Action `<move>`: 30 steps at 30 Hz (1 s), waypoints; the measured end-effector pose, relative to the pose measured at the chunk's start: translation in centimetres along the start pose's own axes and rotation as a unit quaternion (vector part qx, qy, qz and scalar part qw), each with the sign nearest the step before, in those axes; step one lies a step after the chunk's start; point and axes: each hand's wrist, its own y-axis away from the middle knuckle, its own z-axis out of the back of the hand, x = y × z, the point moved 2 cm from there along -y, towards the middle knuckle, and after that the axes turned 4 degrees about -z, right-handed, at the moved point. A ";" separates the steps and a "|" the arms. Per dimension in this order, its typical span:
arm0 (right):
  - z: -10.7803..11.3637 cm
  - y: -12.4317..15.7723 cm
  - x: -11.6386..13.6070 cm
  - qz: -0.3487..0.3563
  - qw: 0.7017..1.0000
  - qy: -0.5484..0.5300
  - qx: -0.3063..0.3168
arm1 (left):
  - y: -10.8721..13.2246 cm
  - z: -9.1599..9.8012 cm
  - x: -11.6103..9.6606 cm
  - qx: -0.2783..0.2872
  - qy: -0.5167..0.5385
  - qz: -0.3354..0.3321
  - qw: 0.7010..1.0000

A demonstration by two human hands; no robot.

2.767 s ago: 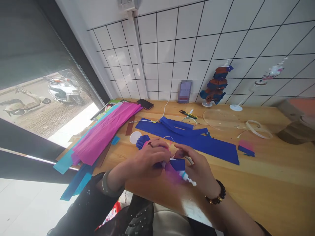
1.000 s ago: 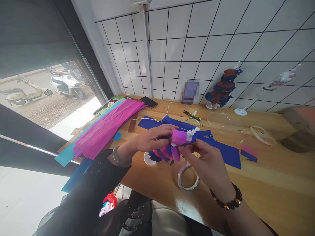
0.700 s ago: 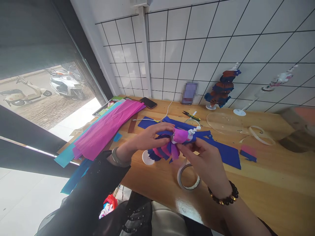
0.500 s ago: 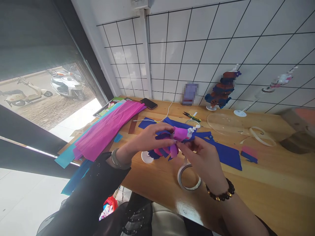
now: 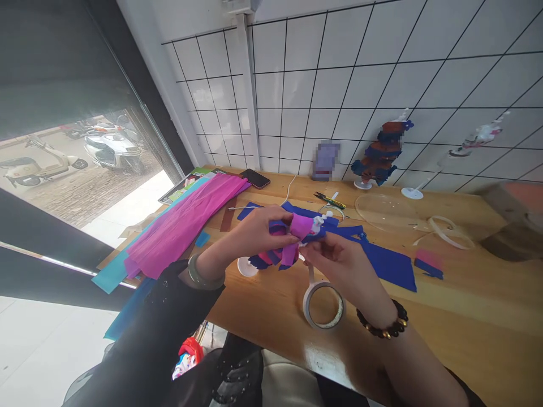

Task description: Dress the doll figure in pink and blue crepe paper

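A figure on a stick-like stand, wrapped in pink and dark blue crepe paper (image 5: 302,226), lies tilted between my hands, its white twisted tip pointing up to the right. Its round white base (image 5: 247,267) shows at the lower left. My left hand (image 5: 263,230) is closed around the wrapped figure, thumb and fingers pressing the pink paper. On the other side, my right hand (image 5: 350,265) pinches near the paper's lower edge. A strip runs up to its fingertips from a roll of white tape (image 5: 307,308) on the table; the exact grip is partly hidden.
Pink crepe paper sheets (image 5: 182,220) lie at left near a black phone (image 5: 255,178). Dark blue paper (image 5: 392,264) and a yellow-black cutter (image 5: 328,200) lie beyond my hands. Along the tiled wall stand a brown-blue paper-dressed figure (image 5: 384,150) and a bare white-based figure (image 5: 412,193).
Both hands and the figure have shifted slightly left. My right fingers have moved a little apart from my left thumb, and more of the tape strip shows.
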 end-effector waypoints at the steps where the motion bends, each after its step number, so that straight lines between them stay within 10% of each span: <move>1: 0.1 0.0 0.1 0.000 1.000 -0.016 0.019 | 0.0 0.0 0.0 0.003 0.006 0.004 1.000; 30: -0.5 -1.6 -2.4 -0.153 0.977 -0.141 0.049 | 0.1 -2.2 4.8 0.117 0.321 0.180 0.922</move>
